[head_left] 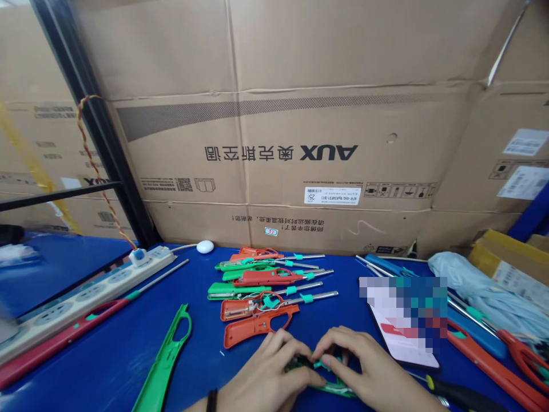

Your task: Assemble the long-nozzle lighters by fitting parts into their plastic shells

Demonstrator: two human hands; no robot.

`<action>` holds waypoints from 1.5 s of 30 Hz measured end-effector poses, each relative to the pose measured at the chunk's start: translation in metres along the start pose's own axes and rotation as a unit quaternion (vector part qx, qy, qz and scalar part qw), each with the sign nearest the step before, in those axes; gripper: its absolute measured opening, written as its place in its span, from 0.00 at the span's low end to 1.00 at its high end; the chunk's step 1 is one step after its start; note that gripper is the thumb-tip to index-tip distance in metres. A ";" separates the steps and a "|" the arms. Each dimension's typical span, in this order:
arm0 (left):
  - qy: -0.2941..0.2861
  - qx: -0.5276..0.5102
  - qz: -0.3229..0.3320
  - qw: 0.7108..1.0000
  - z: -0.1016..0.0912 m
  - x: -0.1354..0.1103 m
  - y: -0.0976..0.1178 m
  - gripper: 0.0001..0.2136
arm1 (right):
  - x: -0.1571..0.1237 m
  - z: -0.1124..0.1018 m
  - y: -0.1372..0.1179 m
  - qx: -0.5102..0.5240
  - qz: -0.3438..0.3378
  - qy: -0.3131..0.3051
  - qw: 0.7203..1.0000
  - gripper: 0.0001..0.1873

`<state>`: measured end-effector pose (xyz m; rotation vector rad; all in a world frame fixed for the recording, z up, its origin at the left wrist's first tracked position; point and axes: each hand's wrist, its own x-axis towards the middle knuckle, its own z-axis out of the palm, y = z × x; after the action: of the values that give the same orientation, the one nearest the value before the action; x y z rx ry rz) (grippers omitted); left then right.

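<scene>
Gripping a green plastic lighter shell (338, 389), left hand (270, 372) and right hand (369, 366) both closed on it at the fingertips; orange lighter shell (257, 327) lies just beyond.

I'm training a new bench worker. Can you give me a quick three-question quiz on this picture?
1. Multiple choice: what colour is the plastic part held between the left hand and the right hand? A green, B orange, C white.
2. True or false: the power strip lies to the left of the phone.
3. Short answer: what is the black-handled tool at the lower right, beyond the right hand?

Key: 1 A; 2 True; 3 a screwdriver.
</scene>
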<state>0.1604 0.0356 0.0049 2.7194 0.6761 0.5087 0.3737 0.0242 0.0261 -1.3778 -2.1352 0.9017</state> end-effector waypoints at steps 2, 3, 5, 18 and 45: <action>0.004 0.015 0.012 1.000 0.000 -0.001 -0.001 0.14 | -0.001 0.000 0.001 0.003 -0.001 -0.002 1.000 0.08; 0.009 0.019 0.015 1.000 0.000 -0.001 -0.001 0.13 | -0.001 0.001 0.001 0.005 -0.003 -0.002 1.000 0.08; 0.017 0.020 0.017 1.000 0.000 -0.002 -0.001 0.11 | -0.002 0.001 0.003 0.010 -0.005 -0.001 1.000 0.08; 0.053 0.038 0.029 0.997 0.000 -0.004 -0.002 0.07 | 0.000 0.002 0.006 0.014 -0.008 0.004 1.000 0.08; 0.053 -0.021 0.003 0.998 -0.002 -0.007 -0.005 0.10 | 0.003 0.002 0.007 0.132 0.036 0.028 0.990 0.08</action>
<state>0.1521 0.0367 0.0029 2.6714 0.6764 0.6653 0.3753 0.0279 0.0195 -1.3355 -1.8561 1.1150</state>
